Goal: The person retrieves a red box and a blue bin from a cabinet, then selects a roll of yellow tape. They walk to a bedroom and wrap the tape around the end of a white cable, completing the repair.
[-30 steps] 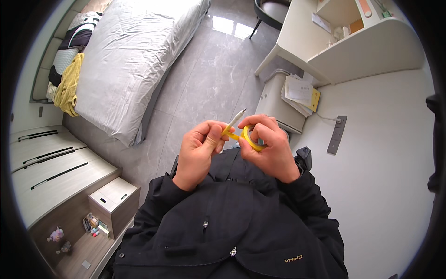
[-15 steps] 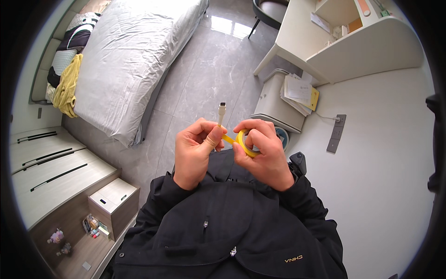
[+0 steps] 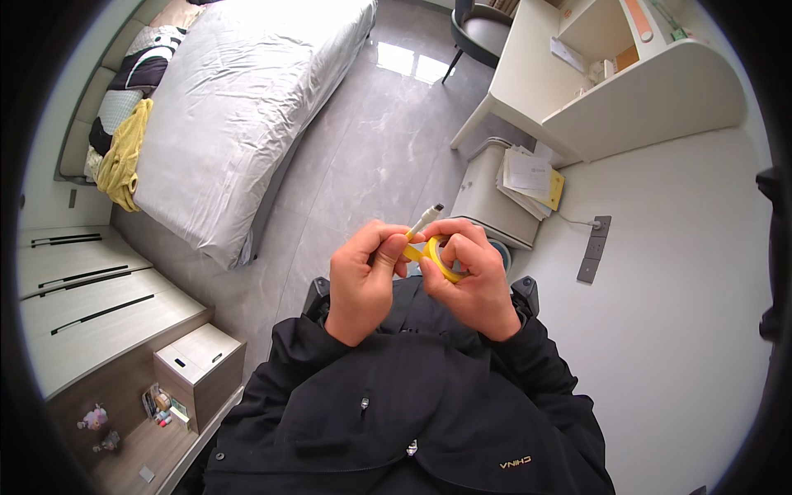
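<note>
Pinched in my left hand [image 3: 367, 279] is a white cable connector [image 3: 427, 217], its dark metal tip pointing up and to the right. Yellow tape lies against the connector's lower end, under my left thumb and fingers. My right hand [image 3: 472, 276] grips a roll of yellow tape [image 3: 440, 262], with some fingers curled at the ring's opening. A short stretch of tape runs between the roll and the connector. Both hands are close together in front of my black jacket. Any cable behind the connector is hidden by my left hand.
A bed [image 3: 223, 107] with a grey sheet stands at the far left. To the right are a white desk [image 3: 652, 107], a low cabinet [image 3: 495, 194] with papers, and a wall socket strip [image 3: 594, 249]. A drawer unit [image 3: 107, 305] is at the left.
The connector has tilted from upright to the right. My left hand has moved right, closer to the tape roll, and the stretch of tape between them is shorter.
</note>
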Motion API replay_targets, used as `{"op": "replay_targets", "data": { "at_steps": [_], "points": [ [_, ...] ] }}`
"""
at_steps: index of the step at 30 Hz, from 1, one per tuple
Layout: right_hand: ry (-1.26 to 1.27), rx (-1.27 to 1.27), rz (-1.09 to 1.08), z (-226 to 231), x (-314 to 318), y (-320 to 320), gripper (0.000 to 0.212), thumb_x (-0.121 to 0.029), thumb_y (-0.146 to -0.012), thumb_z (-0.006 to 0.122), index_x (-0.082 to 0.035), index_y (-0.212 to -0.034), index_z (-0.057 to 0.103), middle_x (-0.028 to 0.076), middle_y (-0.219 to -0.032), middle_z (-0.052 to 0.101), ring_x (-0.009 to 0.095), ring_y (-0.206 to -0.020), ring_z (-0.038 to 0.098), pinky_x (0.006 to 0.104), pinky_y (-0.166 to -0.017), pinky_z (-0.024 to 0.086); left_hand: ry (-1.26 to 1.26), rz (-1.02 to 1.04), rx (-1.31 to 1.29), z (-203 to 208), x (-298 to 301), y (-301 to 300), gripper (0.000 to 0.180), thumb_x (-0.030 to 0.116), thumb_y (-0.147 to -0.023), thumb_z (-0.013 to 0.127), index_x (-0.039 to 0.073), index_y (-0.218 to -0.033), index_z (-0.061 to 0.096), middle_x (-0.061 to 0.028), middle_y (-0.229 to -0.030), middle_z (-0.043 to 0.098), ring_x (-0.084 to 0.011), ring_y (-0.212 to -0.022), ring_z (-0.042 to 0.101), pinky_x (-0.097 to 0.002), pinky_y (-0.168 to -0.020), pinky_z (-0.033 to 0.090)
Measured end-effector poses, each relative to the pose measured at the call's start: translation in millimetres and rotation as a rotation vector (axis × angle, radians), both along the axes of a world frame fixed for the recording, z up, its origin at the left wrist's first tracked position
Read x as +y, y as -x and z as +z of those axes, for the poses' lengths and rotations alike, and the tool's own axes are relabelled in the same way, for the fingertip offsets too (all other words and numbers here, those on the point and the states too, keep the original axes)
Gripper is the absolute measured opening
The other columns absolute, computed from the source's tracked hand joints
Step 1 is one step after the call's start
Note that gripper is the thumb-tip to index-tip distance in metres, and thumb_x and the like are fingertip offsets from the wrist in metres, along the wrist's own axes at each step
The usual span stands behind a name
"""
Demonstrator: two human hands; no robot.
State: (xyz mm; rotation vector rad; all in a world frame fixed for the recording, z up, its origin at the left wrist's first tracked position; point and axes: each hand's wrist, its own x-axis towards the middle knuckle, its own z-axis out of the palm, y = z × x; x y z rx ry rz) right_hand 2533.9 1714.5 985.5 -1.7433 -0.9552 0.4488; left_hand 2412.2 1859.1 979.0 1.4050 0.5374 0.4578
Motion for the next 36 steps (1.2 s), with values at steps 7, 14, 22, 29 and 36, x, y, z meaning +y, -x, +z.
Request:
{"op": "replay_targets", "data": {
  "at_steps": [7, 14, 22, 29, 36],
  "points": [
    [0.011, 0.025, -0.053, 0, -8, -1, 0.034, -0.002, -0.083, 0.083, -0.007, -0.077, 0.049, 0.008, -0.115, 0.072, 0.028, -0.098, 0.060, 0.0375, -0.088, 0.050, 0.289, -0.189, -0.066, 4, 2, 2, 0.016, 0.011, -0.106, 0.073, -0.003, -0.115, 0.073, 0.0021, -0.094, 0.068, -0.0051, -0.085, 0.064, -0.0245, -0.075, 0.052],
    [-0.024, -0.094, -0.018, 0, -9, 3, 0.034, -0.003, -0.084, 0.083, -0.007, -0.077, 0.050, 0.008, -0.116, 0.072, 0.027, -0.096, 0.059, 0.0371, -0.088, 0.048, 0.153, -0.050, -0.017, 2, -6, 1, 0.014, 0.010, -0.105, 0.074, -0.003, -0.109, 0.075, -0.0011, -0.097, 0.065, -0.0085, -0.085, 0.066, -0.0239, -0.078, 0.054],
    [0.017, -0.072, -0.014, 1, -9, 7, 0.033, 0.001, -0.087, 0.080, -0.006, -0.080, 0.049, 0.011, -0.119, 0.071, 0.026, -0.103, 0.062, 0.0347, -0.089, 0.050, -0.206, 0.003, 0.015, 1, -13, 3, 0.014, 0.009, -0.109, 0.067, -0.004, -0.111, 0.074, -0.0038, -0.098, 0.067, -0.0097, -0.082, 0.065, -0.0242, -0.074, 0.053],
    [0.037, 0.017, -0.052, -4, -12, 9, 0.031, -0.005, -0.084, 0.082, -0.006, -0.079, 0.052, 0.006, -0.119, 0.073, 0.028, -0.101, 0.060, 0.0388, -0.090, 0.050, -0.026, -0.047, -0.032, 3, -17, 4, 0.010, 0.010, -0.111, 0.065, 0.000, -0.110, 0.068, -0.0045, -0.095, 0.070, -0.0101, -0.087, 0.066, -0.0282, -0.076, 0.055],
    [0.003, -0.014, -0.058, -7, -13, 6, 0.032, -0.006, -0.083, 0.083, -0.006, -0.077, 0.051, 0.007, -0.118, 0.072, 0.028, -0.101, 0.060, 0.0384, -0.089, 0.050, 0.388, -0.256, -0.077, 5, -5, 7, 0.023, 0.008, -0.101, 0.079, -0.002, -0.117, 0.066, -0.0039, -0.105, 0.072, -0.0118, -0.105, 0.069, -0.0280, -0.095, 0.056]
  ]
}}
